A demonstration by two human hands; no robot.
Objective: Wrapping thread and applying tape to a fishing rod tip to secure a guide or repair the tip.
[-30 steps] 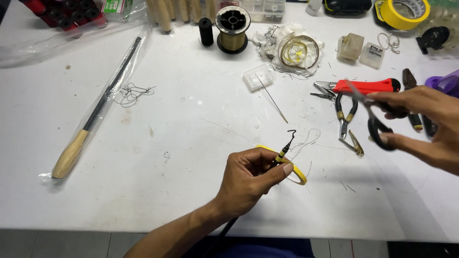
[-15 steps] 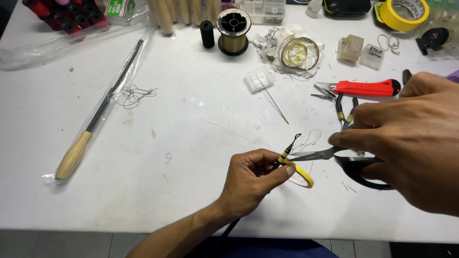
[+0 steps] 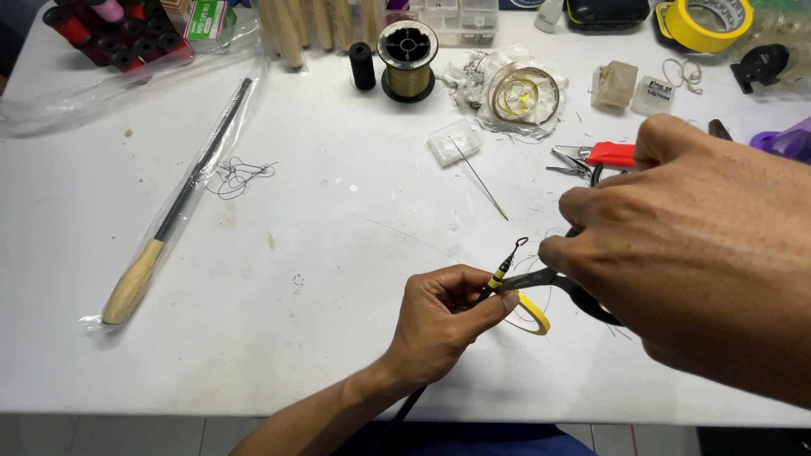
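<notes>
Snipping tape at a rod tip

Pinching a thin black rod tip [image 3: 504, 268] between thumb and forefinger, the left hand [image 3: 443, 321] was closed tight on it; a yellow band and a small wire guide sat just beyond the pinch. A strip of yellow tape [image 3: 534, 311] curled down from the grip. The right hand [image 3: 693, 253] was wrapped around black scissors [image 3: 549, 280], blades meeting the rod right at the left fingertips; how far the blades were open could not be told. Beyond the grip lay a needle [image 3: 480, 180], red-handled pliers [image 3: 596, 157] and a gold thread spool [image 3: 408, 61]. Far left of the grip lay a wooden-handled rod in a plastic sleeve [image 3: 173, 211].
</notes>
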